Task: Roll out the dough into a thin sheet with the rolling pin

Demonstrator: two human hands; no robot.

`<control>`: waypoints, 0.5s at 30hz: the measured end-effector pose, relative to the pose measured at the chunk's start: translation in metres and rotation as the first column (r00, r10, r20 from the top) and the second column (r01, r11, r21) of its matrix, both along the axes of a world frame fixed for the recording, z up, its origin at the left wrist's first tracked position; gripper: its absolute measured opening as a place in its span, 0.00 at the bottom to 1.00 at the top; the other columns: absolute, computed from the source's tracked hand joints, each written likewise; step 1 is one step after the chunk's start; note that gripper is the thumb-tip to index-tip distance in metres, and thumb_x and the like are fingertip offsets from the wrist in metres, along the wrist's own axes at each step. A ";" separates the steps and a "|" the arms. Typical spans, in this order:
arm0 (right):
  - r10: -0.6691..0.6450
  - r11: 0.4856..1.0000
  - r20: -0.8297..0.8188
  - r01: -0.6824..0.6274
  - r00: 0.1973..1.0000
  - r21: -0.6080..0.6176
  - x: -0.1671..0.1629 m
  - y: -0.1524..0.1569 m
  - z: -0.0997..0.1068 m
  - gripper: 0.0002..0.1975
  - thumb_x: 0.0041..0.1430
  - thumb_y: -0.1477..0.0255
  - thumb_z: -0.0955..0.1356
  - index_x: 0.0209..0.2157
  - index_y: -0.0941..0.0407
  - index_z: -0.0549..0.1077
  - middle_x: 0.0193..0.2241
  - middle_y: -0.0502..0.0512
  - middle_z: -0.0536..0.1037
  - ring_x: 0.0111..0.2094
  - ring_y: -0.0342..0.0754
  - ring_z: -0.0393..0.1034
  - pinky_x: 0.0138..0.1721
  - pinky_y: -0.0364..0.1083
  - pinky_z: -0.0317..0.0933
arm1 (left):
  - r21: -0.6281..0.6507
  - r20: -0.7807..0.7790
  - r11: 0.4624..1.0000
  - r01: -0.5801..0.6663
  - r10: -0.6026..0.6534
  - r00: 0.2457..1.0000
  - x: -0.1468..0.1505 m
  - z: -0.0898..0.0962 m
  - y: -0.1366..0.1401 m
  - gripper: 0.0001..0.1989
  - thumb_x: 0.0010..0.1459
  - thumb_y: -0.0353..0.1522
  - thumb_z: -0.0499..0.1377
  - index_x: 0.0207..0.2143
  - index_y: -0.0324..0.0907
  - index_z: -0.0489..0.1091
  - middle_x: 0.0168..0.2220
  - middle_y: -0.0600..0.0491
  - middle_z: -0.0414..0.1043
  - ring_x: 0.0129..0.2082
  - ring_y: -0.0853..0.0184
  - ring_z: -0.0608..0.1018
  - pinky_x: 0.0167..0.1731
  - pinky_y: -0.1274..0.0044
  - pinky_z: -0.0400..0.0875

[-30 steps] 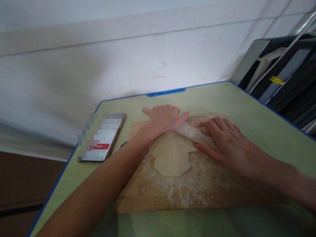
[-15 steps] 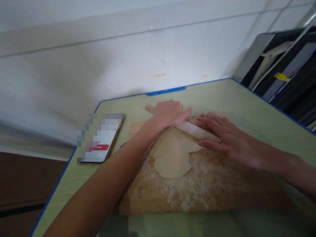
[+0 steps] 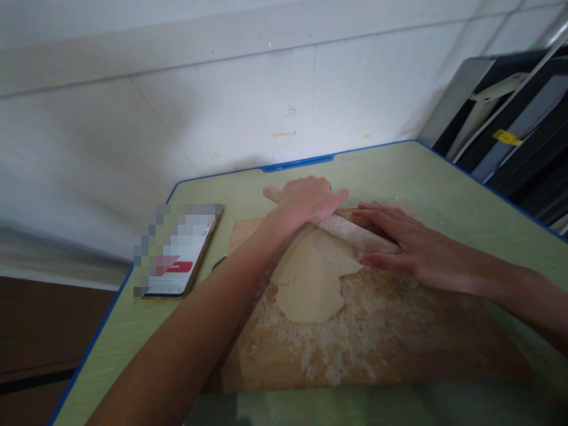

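A floured wooden rolling pin (image 3: 355, 232) lies slantwise over the far part of a thin, pale sheet of dough (image 3: 309, 284). My left hand (image 3: 308, 198) is closed over the pin near its far left end, thumb pointing right. At the near right end, my right hand (image 3: 402, 239) grips the pin between thumb and fingers, the fingers stretched forward. The dough has an uneven outline with a notch on its right side and a small crease on its left. Under it is a wooden board (image 3: 399, 349) dusted with flour. My left forearm hides the board's left edge.
A phone (image 3: 175, 284) with a lit, partly blurred screen lies on the green table (image 3: 377, 168) to the left. The table has a blue rim and stands against a white wall (image 3: 239, 112). Dark flat items (image 3: 528, 124) lean at the right.
Both hands and the rolling pin have shifted very slightly to the right. The view has moved a little, and the dough keeps the same shape.
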State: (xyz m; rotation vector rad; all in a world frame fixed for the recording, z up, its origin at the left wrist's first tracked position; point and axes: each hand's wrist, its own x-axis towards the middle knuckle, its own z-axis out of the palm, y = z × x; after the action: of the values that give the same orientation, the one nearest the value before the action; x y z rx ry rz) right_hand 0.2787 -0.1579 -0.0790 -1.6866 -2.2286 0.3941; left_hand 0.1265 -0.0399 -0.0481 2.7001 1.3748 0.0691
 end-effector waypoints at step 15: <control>0.019 0.999 -0.098 -0.024 0.995 -0.047 0.003 0.008 0.005 0.35 0.48 0.50 0.66 0.55 0.54 0.67 0.54 0.61 0.69 0.54 0.63 0.61 0.53 0.64 0.54 | -0.033 0.040 0.999 -0.028 0.029 0.999 0.006 -0.002 0.006 0.27 0.57 0.48 0.44 0.36 0.40 0.76 0.37 0.42 0.77 0.40 0.51 0.77 0.39 0.63 0.68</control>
State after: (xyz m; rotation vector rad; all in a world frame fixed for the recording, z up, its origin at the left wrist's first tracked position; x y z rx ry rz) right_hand 0.2822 -0.1498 -0.0741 -1.6315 -2.1849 0.5284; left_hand 0.1321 -0.0339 -0.0498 2.6382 1.3904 0.1029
